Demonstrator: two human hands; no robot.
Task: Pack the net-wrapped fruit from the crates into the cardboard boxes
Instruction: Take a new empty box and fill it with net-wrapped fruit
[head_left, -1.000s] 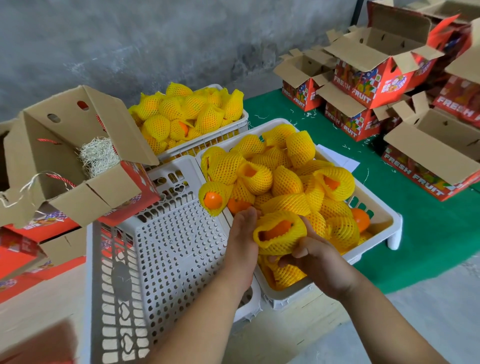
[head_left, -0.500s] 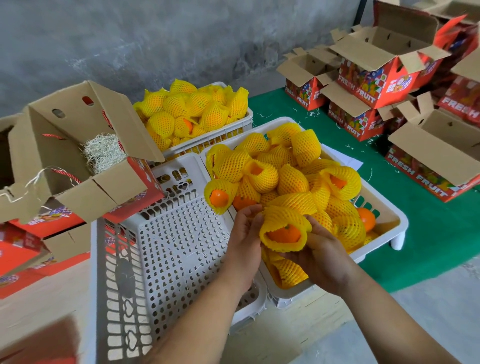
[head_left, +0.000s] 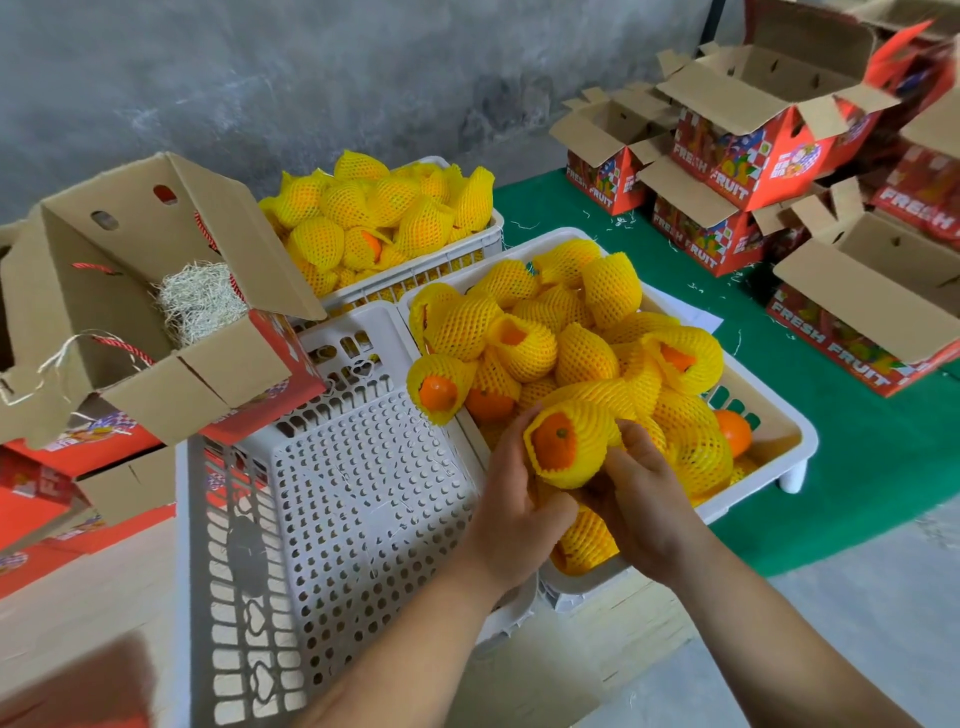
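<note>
Grey concrete floor (head_left: 857, 623) at 5 o'clock, pale wooden worktop (head_left: 78, 597) at 8 o'clock. Nearest, two bare forearms rising from 6 o'clock. Left hand (head_left: 511, 512) and right hand (head_left: 641, 499) closed together around one net-wrapped orange (head_left: 569, 447), fingers (head_left: 524, 441) curled on either flank, yellow foam net open toward the camera, orange skin showing. Held just above the near edge of the full white crate (head_left: 800, 441), piled with more netted fruit. Touching it at 9 o'clock, an empty perforated white crate (head_left: 363, 493). Farther, at 10 o'clock, open cardboard box (head_left: 156, 291) tilted on red boxes, pale shredded filler (head_left: 200, 301) inside. At 12 o'clock, second full crate (head_left: 415, 270) of netted fruit against the grey wall. Green mat (head_left: 857, 467) at 3 o'clock; at 1 to 2 o'clock, stacked open red "FRESH FRUIT" boxes (head_left: 753, 145).
</note>
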